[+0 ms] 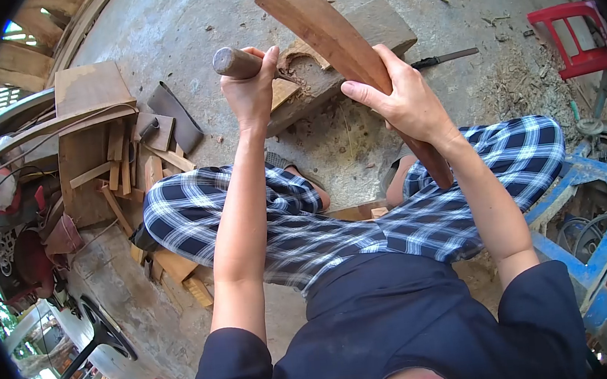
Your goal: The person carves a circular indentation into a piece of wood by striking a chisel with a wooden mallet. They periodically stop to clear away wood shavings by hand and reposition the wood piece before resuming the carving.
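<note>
My left hand is closed around a thick round tool handle with a greyish end facing up; its lower part is hidden by the hand. My right hand grips a long, slightly curved wooden bar, which slants from upper left down toward my right knee. Below both hands lies a heavy weathered wood block on the floor. Light-coloured wood shows on the block near my left hand, beside a rounded hollow with shavings. A dark narrow tool juts out to the block's right.
Wooden offcuts and boards are piled at the left. A red plastic stool stands at the far right, above a blue metal frame. Wood shavings cover the concrete floor nearby. My feet flank the space before the block.
</note>
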`<state>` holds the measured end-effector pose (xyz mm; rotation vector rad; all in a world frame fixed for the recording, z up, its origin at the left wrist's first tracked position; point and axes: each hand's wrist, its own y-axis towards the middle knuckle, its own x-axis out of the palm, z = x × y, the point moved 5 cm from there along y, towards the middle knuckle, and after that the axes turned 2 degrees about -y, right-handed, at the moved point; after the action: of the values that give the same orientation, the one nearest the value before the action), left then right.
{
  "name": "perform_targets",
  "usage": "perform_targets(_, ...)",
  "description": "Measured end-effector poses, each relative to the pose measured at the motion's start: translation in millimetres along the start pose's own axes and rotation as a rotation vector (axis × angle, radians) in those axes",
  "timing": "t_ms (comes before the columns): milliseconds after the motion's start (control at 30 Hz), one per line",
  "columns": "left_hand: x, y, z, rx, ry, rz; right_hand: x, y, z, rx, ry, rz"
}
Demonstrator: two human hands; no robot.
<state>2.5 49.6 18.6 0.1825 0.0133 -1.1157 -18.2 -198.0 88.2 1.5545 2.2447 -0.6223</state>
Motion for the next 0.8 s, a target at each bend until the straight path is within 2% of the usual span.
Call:
perform_targets(167, 8.4, -6.9, 2.6, 0.021, 0.047, -0.02, -11.6, 2.0, -35.3, -0.078, 0.028, 0.013)
perform_targets(233, 13.9, -10.2, 2.9, 0.06, 0.012, -0.023, -21.3, -2.0, -68.8, -0.264, 0.16, 0.08)
perform_targets(267, 17.8, -12.6, 4.3, 0.102, -0.026, -0.028, -18.3, 0.7, -74.3, -0.262, 0.16, 0.079)
perform_targets(333, 25.8, -21.6, 21.7, 0.101, -0.069, 0.006, -25.0, -3.2, -98.3, -0.654, 0.212, 0.269)
perform_targets(367, 25.3, -23.6, 28.7, 0.101, -0.109, 0.04, -22.9, -3.0, -96.7, -0.656, 0.214, 0.271)
perform_targets(400, 24.0, -20.4, 25.4, 0.125, 0.039, -0.01, -12.9, -1.1, -89.2, -0.581, 0.075, 0.216)
perform_targets(433, 23.4, -16.9, 14.5, 0.131, 0.035, -0.01, -2.7, 0.8, -78.4, -0.505, -0.065, 0.162)
perform_targets(467, 24.0, -13.7, 6.8, 0.212, 0.167, 0.001, 10.5, 8.0, -57.0, -0.445, -0.294, 0.096)
perform_targets(500, 24.4, -12.7, 10.2, 0.291, 0.304, 0.011, 7.9, 7.9, -55.9, -0.448, -0.293, 0.1)
perform_targets(567, 22.9, -11.3, 4.2, 0.261, 0.221, 0.003, 6.4, 9.9, -54.0, -0.423, -0.345, 0.043)
perform_targets(633, 22.5, -14.2, -4.8, 0.097, 0.067, -0.074, -3.2, 5.1, -71.0, -0.474, -0.163, 0.122)
perform_targets(667, 23.6, -17.2, 3.9, 0.139, 0.058, -0.013, -8.0, 4.0, -80.9, -0.502, -0.078, 0.165)
perform_targets(733, 21.1, -19.1, 7.6, 0.187, 0.12, -0.038, -10.2, -0.5, -88.0, -0.528, 0.012, 0.211)
perform_targets(767, 22.5, -19.6, 11.5, 0.237, 0.178, -0.071, -4.0, 0.8, -82.0, -0.435, -0.057, 0.138)
perform_targets(800, 19.6, -19.5, 1.3, 0.106, 0.11, -0.057, 2.0, 1.3, -72.9, -0.342, -0.127, 0.072)
